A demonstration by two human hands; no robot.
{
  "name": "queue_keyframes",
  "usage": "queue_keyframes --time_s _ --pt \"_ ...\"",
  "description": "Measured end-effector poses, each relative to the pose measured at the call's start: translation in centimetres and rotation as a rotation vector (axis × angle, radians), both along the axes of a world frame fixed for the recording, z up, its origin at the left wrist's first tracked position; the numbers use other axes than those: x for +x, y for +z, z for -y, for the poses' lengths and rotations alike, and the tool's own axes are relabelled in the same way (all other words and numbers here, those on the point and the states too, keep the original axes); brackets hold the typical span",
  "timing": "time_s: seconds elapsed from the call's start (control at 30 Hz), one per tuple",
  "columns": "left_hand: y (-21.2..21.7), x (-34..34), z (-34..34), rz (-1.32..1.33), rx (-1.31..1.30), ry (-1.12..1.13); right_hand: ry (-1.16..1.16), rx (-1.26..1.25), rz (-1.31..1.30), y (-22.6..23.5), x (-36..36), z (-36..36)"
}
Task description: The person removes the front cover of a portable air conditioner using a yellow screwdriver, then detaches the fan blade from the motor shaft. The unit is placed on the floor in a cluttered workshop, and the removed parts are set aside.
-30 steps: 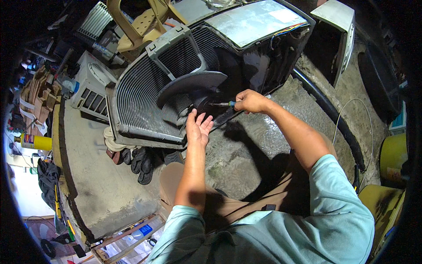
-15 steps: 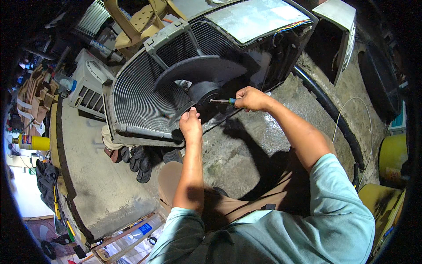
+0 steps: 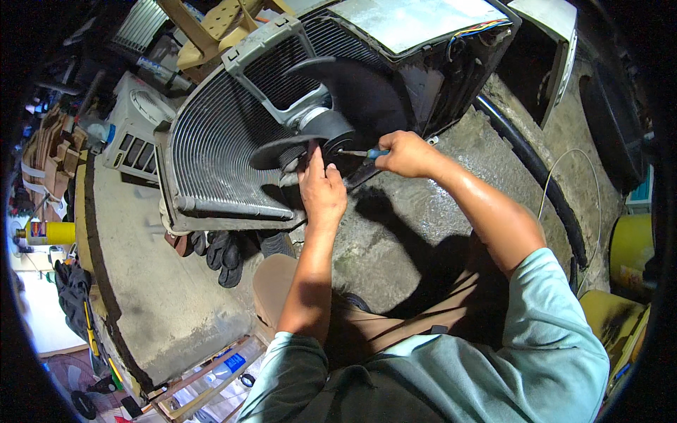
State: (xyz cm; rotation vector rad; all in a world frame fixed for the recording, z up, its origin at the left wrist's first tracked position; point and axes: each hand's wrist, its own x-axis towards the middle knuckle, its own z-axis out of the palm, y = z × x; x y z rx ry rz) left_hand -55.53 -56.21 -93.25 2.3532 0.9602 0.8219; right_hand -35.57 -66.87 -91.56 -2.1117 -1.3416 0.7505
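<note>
A black fan [image 3: 367, 99] with broad blades is mounted inside an opened air-conditioner outdoor unit [image 3: 211, 151] with a curved finned coil. My left hand [image 3: 323, 194] grips the edge of a lower blade beside the hub, its fingertips partly hidden against the dark plastic. My right hand [image 3: 409, 155] is closed around the blue-green handle of a screwdriver [image 3: 361, 153]. The metal shaft points left into the centre of the fan hub [image 3: 328, 130], where the tip appears to touch. Behind the hub, a grey bracket [image 3: 271, 77] and part of the silvery motor show.
A thick black hose [image 3: 536, 162] curves along the wet concrete floor on the right, next to a thin wire loop. Dark gloves [image 3: 226, 257] lie on the ledge at left. A white outdoor unit [image 3: 141, 130] and a tan plastic chair [image 3: 211, 35] stand beyond.
The fan has turned, so its blades sit differently and more of the motor and bracket shows. My left hand has shifted right and up along with it. The screwdriver stays at the hub.
</note>
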Motion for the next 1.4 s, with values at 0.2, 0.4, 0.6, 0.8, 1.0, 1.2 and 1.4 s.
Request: queue_keyframes --time_s 0.2,0.4,0.6,0.8,1.0,1.2,1.4 --pt "-0.4 0.1 -0.8 0.186 0.107 -0.081 -0.027 -0.067 0.087 2.0 -1.6 0.4" --pt "-2.7 -2.9 -2.8 0.675 -1.377 0.495 -0.012 -0.02 -0.176 -1.2 0.8 0.6" --pt "-4.7 -2.2 -2.7 0.728 -1.832 0.19 -0.008 -0.017 -0.31 -2.5 1.4 0.2" --pt "-2.6 -0.9 -1.5 1.004 -1.258 0.443 -0.04 0.005 -0.229 -1.5 0.4 0.4" --pt "1.6 -1.7 0.3 0.415 0.132 -0.506 -0.038 -0.028 -0.165 -0.3 0.2 0.4" --pt "-1.4 -3.0 -1.0 -0.053 -1.27 0.101 -0.019 -0.04 -0.14 0.1 0.3 0.6" --pt "-4.2 -2.4 -3.5 0.929 -1.552 0.394 -0.023 -0.016 -0.186 -1.2 0.5 0.4"
